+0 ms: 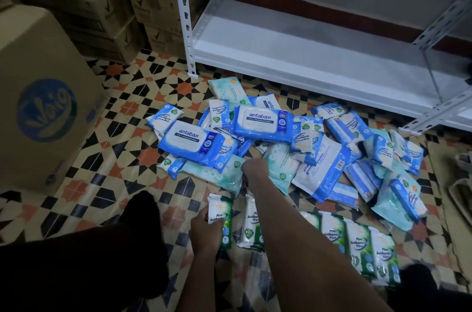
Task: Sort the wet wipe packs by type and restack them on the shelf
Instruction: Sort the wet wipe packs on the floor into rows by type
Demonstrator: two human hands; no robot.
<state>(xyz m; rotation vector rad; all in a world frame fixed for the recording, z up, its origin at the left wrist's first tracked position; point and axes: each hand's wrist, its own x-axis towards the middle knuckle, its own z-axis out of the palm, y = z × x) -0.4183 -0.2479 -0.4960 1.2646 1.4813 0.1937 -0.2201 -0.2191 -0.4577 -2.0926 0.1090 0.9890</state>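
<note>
I see the left hand [205,228] gripping a green pine wipe pack [221,219], fingers curled round its left edge, low on the patterned floor [122,163]. The right hand [255,168] reaches into the heap of blue packs [263,124], fingers curled down at a pale teal pack [217,174]; I cannot tell whether it holds anything. A row of green packs [357,242] lies at right. The white shelf [306,56] stands beyond the heap, a cardboard box [38,82] at left.
</note>
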